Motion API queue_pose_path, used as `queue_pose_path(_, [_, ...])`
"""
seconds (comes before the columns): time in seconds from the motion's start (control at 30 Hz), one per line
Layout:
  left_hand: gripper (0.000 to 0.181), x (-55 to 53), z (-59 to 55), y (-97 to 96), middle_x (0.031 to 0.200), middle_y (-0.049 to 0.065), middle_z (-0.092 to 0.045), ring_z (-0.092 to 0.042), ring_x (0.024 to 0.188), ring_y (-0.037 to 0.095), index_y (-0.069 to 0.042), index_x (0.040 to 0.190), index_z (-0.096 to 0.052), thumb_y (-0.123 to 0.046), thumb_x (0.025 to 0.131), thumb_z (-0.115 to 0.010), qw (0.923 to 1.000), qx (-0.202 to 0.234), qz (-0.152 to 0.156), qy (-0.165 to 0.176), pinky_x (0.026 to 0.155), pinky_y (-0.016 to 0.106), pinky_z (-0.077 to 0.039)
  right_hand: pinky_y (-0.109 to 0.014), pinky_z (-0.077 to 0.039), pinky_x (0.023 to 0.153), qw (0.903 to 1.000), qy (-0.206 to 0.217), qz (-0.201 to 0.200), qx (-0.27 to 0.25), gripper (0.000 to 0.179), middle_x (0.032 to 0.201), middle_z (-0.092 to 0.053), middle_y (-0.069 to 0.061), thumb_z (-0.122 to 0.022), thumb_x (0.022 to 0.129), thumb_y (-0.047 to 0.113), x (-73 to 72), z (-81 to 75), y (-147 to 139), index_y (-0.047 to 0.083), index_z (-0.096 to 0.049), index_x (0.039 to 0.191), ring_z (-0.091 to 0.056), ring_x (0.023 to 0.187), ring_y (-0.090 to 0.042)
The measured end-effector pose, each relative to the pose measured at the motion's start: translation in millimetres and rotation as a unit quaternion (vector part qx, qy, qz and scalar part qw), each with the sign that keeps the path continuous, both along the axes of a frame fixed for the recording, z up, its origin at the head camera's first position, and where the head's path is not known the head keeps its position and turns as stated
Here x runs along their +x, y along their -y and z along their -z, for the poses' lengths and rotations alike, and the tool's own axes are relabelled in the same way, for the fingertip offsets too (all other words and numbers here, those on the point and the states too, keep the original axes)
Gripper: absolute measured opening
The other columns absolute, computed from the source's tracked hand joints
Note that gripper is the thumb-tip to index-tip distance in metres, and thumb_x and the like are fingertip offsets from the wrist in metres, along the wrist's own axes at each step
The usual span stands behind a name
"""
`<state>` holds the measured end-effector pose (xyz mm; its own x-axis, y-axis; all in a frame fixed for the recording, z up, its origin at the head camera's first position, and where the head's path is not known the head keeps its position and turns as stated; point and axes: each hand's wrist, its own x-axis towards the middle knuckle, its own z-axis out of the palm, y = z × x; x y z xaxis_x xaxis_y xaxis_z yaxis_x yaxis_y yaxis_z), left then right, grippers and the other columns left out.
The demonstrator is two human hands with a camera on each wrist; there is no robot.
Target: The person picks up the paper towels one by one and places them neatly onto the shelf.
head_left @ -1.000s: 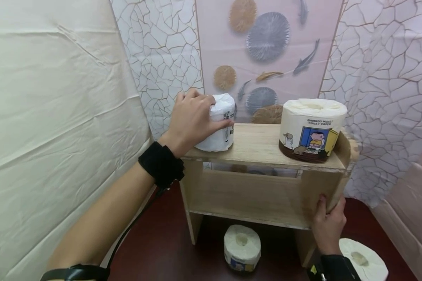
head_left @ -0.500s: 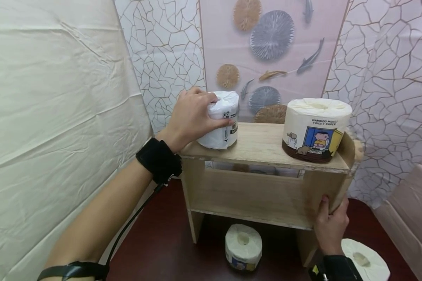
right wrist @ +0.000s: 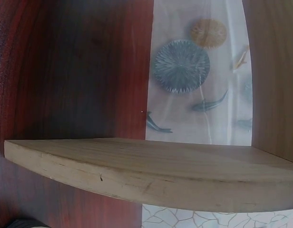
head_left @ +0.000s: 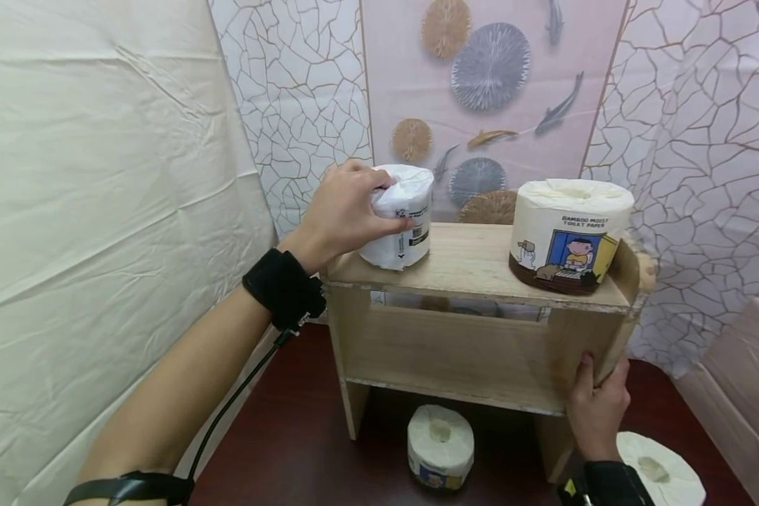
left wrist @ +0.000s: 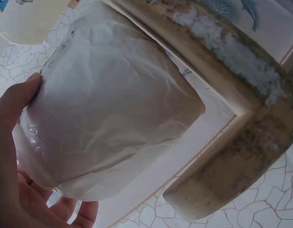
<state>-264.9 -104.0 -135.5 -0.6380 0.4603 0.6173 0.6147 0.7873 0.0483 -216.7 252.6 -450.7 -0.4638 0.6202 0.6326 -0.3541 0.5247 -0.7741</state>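
Observation:
In the head view my left hand (head_left: 348,211) grips a white-wrapped toilet paper roll (head_left: 401,232), thumb on its front and fingers over the top and far side. This roll stands upright at the left end of the wooden shelf's top board (head_left: 471,253). The left wrist view shows the roll's wrapper (left wrist: 113,99) close up, beside the shelf's end panel (left wrist: 222,161). My right hand (head_left: 597,407) holds the shelf's right side panel (head_left: 597,337) low down, thumb on the inner face. Its fingers are hidden behind the panel. Only the panel (right wrist: 151,175) shows in the right wrist view, not the hand.
A cream toilet paper roll (head_left: 569,239) with a cartoon label stands at the top board's right end. Another roll (head_left: 440,446) is under the shelf, and a third (head_left: 660,471) sits right of it on the dark red table (head_left: 278,436). Patterned cloth (head_left: 303,77) hangs behind.
The white roll in my left hand has shifted slightly right and turned, showing more of its printed label. My right hand keeps its hold on the panel. The head view has shifted slightly.

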Motion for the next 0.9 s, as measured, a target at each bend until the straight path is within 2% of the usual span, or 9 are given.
queue_pose_path(0.13, [0.065,-0.2,-0.8,-0.7,0.121,0.005,-0.075,-0.056,0.125,0.026,-0.01,0.128,-0.074,-0.053,0.082,-0.088,1.0,-0.007,-0.003,0.004,0.102,0.045,-0.041,-0.01,-0.029,0.087,1.0,-0.002,0.001,0.002,0.05,0.121,-0.062,-0.042,-0.06,0.108,0.022,-0.1,1.0,-1.1,0.008,-0.049,0.155,-0.06,0.106,-0.053])
queue_pose_path(0.3, [0.061,-0.3,-1.9,-1.4,0.121,0.006,-0.074,-0.057,0.126,0.027,-0.009,0.125,-0.074,-0.05,0.082,-0.087,0.9999,-0.006,0.008,0.01,0.105,0.047,-0.04,-0.01,-0.029,0.087,1.0,0.004,0.0,0.004,0.051,0.124,-0.061,-0.042,-0.059,0.108,0.022,1.3,1.4,-1.9,0.009,-0.047,0.157,-0.06,0.107,-0.053])
queue_pose_path(0.43, [0.055,-2.7,-2.7,-0.3,0.116,0.006,-0.072,-0.058,0.117,0.025,-0.01,0.118,-0.075,-0.048,0.081,-0.087,0.9989,0.017,0.032,0.029,0.099,0.045,-0.044,-0.011,-0.029,0.087,1.0,0.002,-0.001,0.009,0.051,0.124,-0.061,-0.041,-0.058,0.109,0.022,2.0,0.2,-2.2,0.009,-0.047,0.157,-0.06,0.108,-0.052])
queue_pose_path(0.6, [0.051,-8.3,-3.0,4.1,0.113,0.009,-0.07,-0.058,0.107,0.024,-0.007,0.114,-0.075,-0.042,0.08,-0.089,0.9952,0.048,0.063,0.057,0.083,0.038,-0.051,-0.017,-0.037,0.089,1.0,0.004,-0.002,0.009,0.05,0.121,-0.062,-0.041,-0.059,0.108,0.021,2.3,-0.9,-1.9,0.009,-0.048,0.156,-0.06,0.108,-0.052])
queue_pose_path(0.73, [0.05,-12.1,-1.2,7.9,0.114,0.01,-0.071,-0.058,0.105,0.024,-0.006,0.113,-0.074,-0.04,0.08,-0.089,0.9924,0.056,0.078,0.077,0.081,0.037,-0.052,-0.02,-0.038,0.089,0.9999,0.01,0.0,0.008,0.05,0.121,-0.063,-0.04,-0.059,0.108,0.021,2.2,-0.9,-1.2,0.009,-0.048,0.155,-0.061,0.108,-0.052])
queue_pose_path(0.8, [0.047,-14.2,0.2,9.8,0.115,0.01,-0.072,-0.059,0.105,0.024,-0.006,0.112,-0.074,-0.038,0.081,-0.089,0.9898,0.064,0.093,0.088,0.082,0.037,-0.053,-0.017,-0.036,0.087,0.9999,0.009,0.001,0.01,0.05,0.121,-0.063,-0.039,-0.059,0.108,0.02,1.7,-0.7,-1.0,0.01,-0.048,0.155,-0.061,0.108,-0.052])
queue_pose_path(0.9, [0.044,-17.0,1.9,13.5,0.114,0.009,-0.072,-0.06,0.104,0.023,-0.007,0.112,-0.073,-0.035,0.082,-0.09,0.986,0.074,0.111,0.099,0.082,0.037,-0.055,-0.024,-0.04,0.09,0.9999,0.007,0.0,0.013,0.05,0.12,-0.063,-0.039,-0.06,0.108,0.018,1.4,0.0,-1.1,0.01,-0.048,0.156,-0.061,0.108,-0.052])
